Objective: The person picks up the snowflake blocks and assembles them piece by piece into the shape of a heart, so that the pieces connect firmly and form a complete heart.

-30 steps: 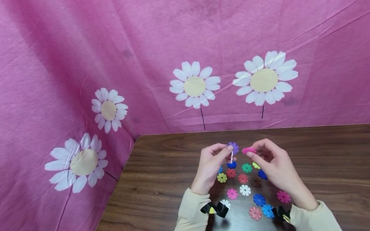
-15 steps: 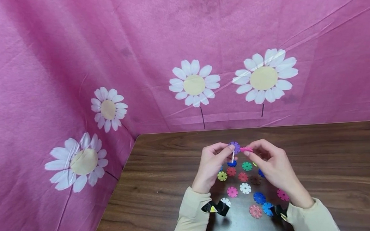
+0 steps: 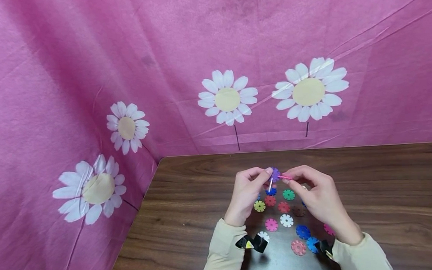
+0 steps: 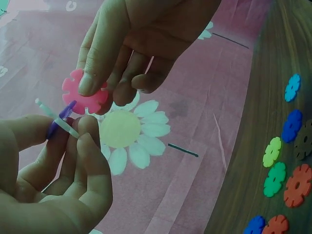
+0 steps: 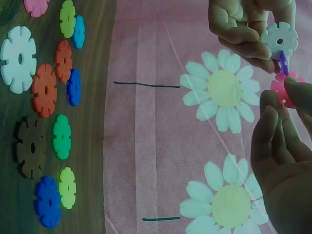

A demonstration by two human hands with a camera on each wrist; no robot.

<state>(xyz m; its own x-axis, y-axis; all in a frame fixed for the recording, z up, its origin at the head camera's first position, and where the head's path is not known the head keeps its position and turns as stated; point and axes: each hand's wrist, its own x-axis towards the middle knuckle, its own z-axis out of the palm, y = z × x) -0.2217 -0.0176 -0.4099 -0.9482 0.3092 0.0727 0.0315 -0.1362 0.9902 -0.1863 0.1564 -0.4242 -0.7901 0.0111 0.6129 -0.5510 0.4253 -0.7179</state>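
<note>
My left hand pinches a purple notched disc and a white notched disc, which are slotted together crosswise above the table. My right hand grips a pink notched disc between thumb and fingers. Seen from the head, the pink disc is edge-on, its rim right at the purple disc's right side. In the left wrist view, the purple disc's edge overlaps the pink rim near a notch. Fingertips hide part of all three discs.
Loose notched discs in several colours lie on the brown wooden table below my hands, among them a green disc, a yellow disc and a salmon disc. A pink cloth with printed daisies hangs behind and left.
My right hand has moved left, bringing the pink disc from a gap away up against the purple one. The pink disc has turned more edge-on. My left hand has barely moved.
</note>
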